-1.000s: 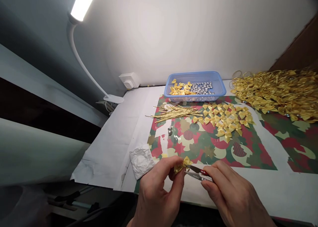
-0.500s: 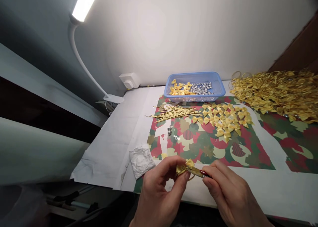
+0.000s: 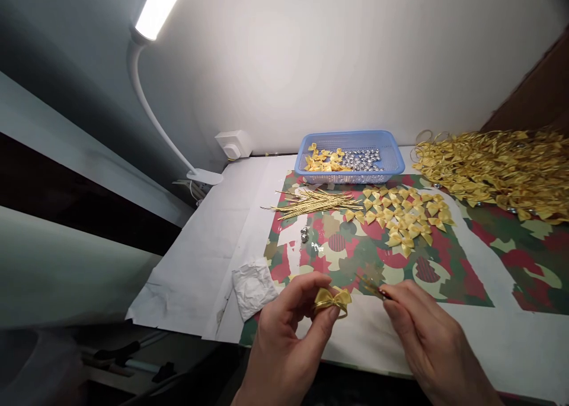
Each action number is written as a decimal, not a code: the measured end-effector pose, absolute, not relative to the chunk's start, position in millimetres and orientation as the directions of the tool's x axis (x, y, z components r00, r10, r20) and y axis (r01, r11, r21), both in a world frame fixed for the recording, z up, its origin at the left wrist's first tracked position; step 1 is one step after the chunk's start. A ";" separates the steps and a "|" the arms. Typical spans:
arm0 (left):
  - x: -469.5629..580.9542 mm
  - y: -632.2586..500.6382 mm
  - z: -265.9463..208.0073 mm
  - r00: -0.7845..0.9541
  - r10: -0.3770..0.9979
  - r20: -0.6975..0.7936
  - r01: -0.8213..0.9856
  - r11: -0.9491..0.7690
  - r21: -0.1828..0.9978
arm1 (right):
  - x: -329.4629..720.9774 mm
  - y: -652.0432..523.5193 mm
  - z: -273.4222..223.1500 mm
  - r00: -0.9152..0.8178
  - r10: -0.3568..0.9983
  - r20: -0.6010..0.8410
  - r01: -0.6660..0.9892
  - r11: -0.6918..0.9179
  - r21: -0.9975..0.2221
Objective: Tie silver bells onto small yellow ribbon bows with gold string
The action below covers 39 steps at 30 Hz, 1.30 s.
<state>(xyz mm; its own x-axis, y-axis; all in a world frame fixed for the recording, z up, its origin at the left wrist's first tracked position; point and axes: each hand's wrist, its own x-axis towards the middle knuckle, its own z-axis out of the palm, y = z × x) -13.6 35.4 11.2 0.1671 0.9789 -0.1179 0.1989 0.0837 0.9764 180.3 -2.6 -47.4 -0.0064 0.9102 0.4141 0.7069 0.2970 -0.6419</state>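
My left hand [image 3: 297, 329] is closed, its thumb and fingers pinching a yellow ribbon bow [image 3: 331, 299] with gold cord around it. A loop of the cord shows just below the bow. To the right, my right hand [image 3: 422, 329] grips a slim pointed tool [image 3: 370, 285] that looks like tweezers; it is blurred, and the fingers cover its rear end. The tool's tip points up and left, apart from the bow. Beyond my hands, loose yellow bows [image 3: 400, 216] lie on the patterned sheet beside a bundle of gold cords [image 3: 315, 203]. Small silver bells [image 3: 304, 234] lie nearer.
A blue basket [image 3: 395, 170] with bows and silver bells stands against the wall. At the right is a large heap of gold corded bows [image 3: 498, 169]. Crumpled white tissue [image 3: 253, 287] lies at the left, and a lit lamp [image 3: 142, 86] is clipped behind it.
My right hand has drawn the tool away from the bow, to the right and slightly up. The bow in my left hand now faces me more fully; that hand has barely moved.
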 end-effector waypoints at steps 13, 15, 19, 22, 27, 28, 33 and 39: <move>1.0 43.0 10.2 0.323 0.909 -0.263 0.020 0.271 0.962 | 193.3 -2.3 -34.0 0.116 0.911 0.397 0.577 0.263 -0.773; 3.3 42.1 9.4 0.338 0.913 -0.229 0.044 0.228 0.973 | 182.9 0.9 -22.6 -0.010 0.953 0.303 0.470 0.272 -0.840; 2.6 42.4 8.2 0.342 0.922 -0.183 0.070 0.169 0.983 | 167.5 8.8 -18.7 -0.086 0.979 0.184 0.349 0.203 -0.915; -3.3 44.2 10.4 0.306 0.928 -0.212 0.123 0.183 0.975 | 164.1 10.1 -26.0 0.004 0.979 0.206 0.314 0.194 -0.929; -11.7 48.2 16.5 0.315 0.881 -0.353 0.036 0.361 0.932 | 164.4 10.3 -32.1 0.042 0.924 0.381 0.429 0.327 -0.842; -12.2 49.1 16.8 0.322 0.874 -0.364 0.025 0.376 0.926 | 164.1 10.7 -31.4 0.031 0.916 0.400 0.443 0.346 -0.827; -11.9 53.1 12.6 0.406 0.817 -0.410 -0.014 0.454 0.891 | 161.6 11.9 -26.7 -0.003 0.870 0.492 0.509 0.425 -0.748; -4.9 50.7 -3.0 0.124 0.984 0.131 0.364 -0.168 0.916 | 156.9 9.0 -30.8 -0.063 0.757 0.650 0.695 0.501 -0.516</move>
